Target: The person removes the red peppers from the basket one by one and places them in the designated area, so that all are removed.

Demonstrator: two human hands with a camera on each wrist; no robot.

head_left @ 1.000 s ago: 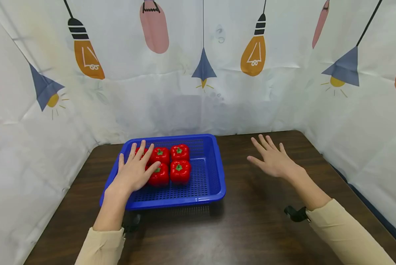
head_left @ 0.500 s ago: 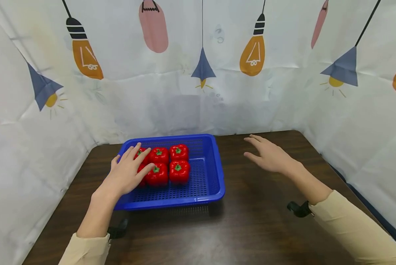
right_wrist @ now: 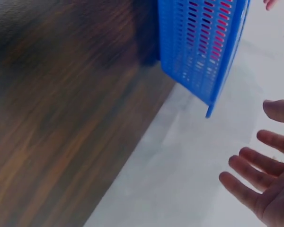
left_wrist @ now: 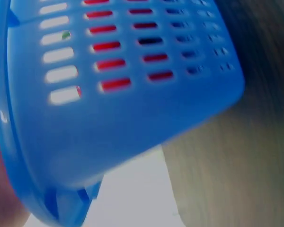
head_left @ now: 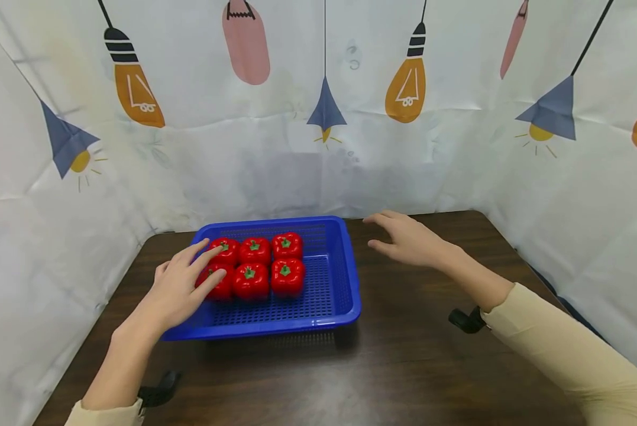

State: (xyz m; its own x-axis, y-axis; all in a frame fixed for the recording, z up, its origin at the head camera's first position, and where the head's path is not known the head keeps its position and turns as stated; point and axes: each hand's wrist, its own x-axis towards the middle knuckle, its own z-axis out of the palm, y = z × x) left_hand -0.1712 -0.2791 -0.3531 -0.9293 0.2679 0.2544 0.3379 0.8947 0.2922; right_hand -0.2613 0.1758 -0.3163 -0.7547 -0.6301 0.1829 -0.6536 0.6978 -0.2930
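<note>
left hand: your hand (head_left: 177,290) reached over the left end of the basket, thumb and fingers loosely apart and gripping nothing; whether the fingers touched the rim or a pepper, you could not tell.
right hand: your other hand (head_left: 408,239) hung above the desk, just beyond the basket's right end, thumb well apart from the gently bent fingers, nothing in its grasp; the right wrist view showed a gap between it and the basket.
basket: the blue basket (head_left: 320,323) was rectangular plastic, with rounded corners, a smooth flared rim and slotted walls; red showed through the slots in both wrist views.
basket's place: it sat on the dark wood-grain desk (head_left: 403,361), towards the far edge and left of the middle in front of you.
basket's axis: its long side ran left to right across your view, its open top facing up.
peppers: six glossy red bell peppers (head_left: 251,281) stood in two rows of three, gathered at the left and middle of the basket, its right part showing bare mesh.
stems: the green stems you could see pointed up; your left fingers partly covered the leftmost peppers.
backdrop: a white sheet (head_left: 318,177) printed with hanging lamps rose behind the desk.
</note>
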